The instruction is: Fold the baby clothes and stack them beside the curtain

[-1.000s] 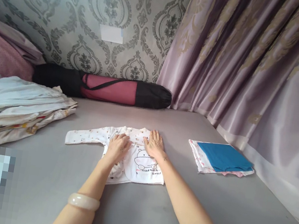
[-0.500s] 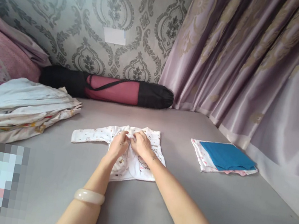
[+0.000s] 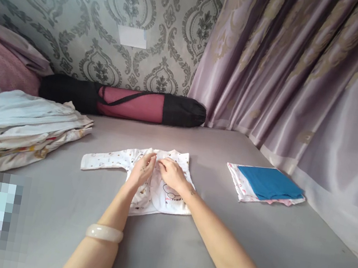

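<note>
A small white baby shirt (image 3: 108, 162) with a scattered print lies front up on the grey bed surface. One long sleeve stretches out to the left; on the right side no sleeve is spread out. My left hand (image 3: 143, 169), with a pale bangle on that forearm, is closed in a pinch on the cloth near the neckline. Close beside it, my right hand (image 3: 172, 174) pinches the shirt's front too, above a line-drawn print with lettering. The bit of cloth between the fingertips is largely hidden.
To the right lies a folded blue cloth (image 3: 268, 183) on other folded clothes. A heap of pale clothes (image 3: 19, 125) is at the left. A black and dark-pink long bag (image 3: 131, 104) lies along the wall, and curtains (image 3: 266, 66) hang at the right.
The view has shifted slightly, so everything sits a little farther left and higher. Both hands stay at the shirt's front, with the fingertips slightly rearranged.
</note>
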